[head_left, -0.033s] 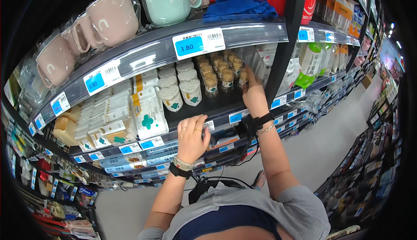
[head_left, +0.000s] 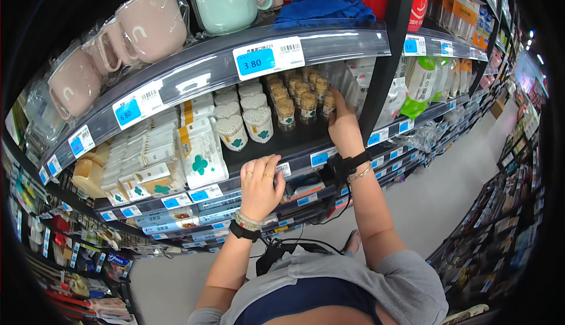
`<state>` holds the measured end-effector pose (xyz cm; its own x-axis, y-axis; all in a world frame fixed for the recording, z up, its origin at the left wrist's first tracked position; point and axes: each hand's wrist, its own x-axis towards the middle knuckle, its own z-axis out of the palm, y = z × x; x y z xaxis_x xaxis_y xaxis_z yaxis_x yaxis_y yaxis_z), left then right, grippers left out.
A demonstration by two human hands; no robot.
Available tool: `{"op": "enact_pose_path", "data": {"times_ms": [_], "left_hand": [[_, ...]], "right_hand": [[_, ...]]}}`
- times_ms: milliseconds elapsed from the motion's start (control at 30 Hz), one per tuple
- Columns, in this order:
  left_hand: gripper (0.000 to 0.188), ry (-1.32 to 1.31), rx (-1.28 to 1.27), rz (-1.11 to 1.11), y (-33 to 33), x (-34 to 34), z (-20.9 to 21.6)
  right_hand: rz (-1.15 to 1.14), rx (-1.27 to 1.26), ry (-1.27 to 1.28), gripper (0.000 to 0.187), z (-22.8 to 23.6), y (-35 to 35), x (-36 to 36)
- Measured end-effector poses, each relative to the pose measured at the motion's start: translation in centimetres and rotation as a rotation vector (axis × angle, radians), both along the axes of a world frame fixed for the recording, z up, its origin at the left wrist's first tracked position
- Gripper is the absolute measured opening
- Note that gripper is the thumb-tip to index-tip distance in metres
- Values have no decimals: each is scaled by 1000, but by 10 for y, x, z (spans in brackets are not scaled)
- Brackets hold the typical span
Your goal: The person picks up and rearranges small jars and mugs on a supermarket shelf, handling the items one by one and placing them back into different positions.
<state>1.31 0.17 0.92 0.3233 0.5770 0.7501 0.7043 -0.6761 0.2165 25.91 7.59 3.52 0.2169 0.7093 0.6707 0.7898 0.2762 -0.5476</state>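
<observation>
My left hand lies at the front edge of the shelf, over a price tag. Its fingers are loosely bent with the thumb apart, and it holds nothing. Deeper in, my right hand reaches beside the black upright, closed at the rightmost front toothpick jar; part of its fingers is hidden. Several more toothpick jars stand in rows to the left of it. Tubs of cotton swabs come after them, then a white packet with a green clover mark.
Pink mugs, a mint mug and a blue cloth sit on the shelf above. A black upright divides the bays. Clear packaging stands right of the jars. Cables hang below my hands.
</observation>
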Motion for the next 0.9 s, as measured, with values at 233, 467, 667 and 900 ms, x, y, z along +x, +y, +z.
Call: {"op": "enact_pose_path", "data": {"times_ms": [233,467,667,900], "left_hand": [[36,3,-4,-2,1,0,1],[36,-1,1,-2,2,0,0],[36,-2,1,-2,1,0,1],[36,0,-6,5,1,1,1]], "right_hand": [[59,-71,2,76,-6,10,8],[-13,-84,-23,78,-3,7,3],[-27,-25,-3,67,1,0,-5],[-42,156,-7,29,-9,-5,-1]]}}
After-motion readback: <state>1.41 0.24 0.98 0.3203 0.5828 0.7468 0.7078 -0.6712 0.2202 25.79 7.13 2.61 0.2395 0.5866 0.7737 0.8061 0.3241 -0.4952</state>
